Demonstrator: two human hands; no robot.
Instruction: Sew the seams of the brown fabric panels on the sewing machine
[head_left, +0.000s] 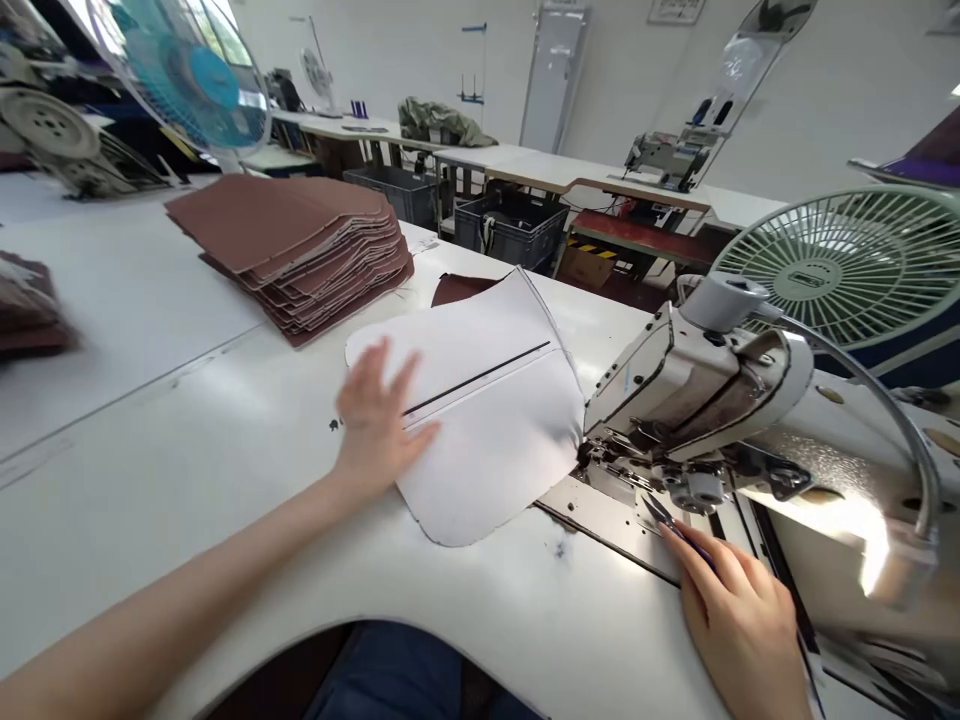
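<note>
My left hand (pixel 375 425), slightly blurred, has its fingers spread over the left edge of a white panel (pixel 495 430) with a black line across it. The panel lies on the white table, its right end at the needle area of a sewing machine (pixel 697 390). On the right, my right hand (pixel 739 600) is closed around small dark snips (pixel 660 515), whose blades point toward the machine's metal plate. A bit of brown material (pixel 465 289) shows behind the panel's upper edge.
Stacked brown panels (pixel 307 250) sit at the back left of the table (pixel 217 430). More brown pieces (pixel 30 305) lie at the far left. A green fan (pixel 832 270) stands behind the machine, a blue fan (pixel 202 80) at the upper left. Grey crates (pixel 510 225) are beyond.
</note>
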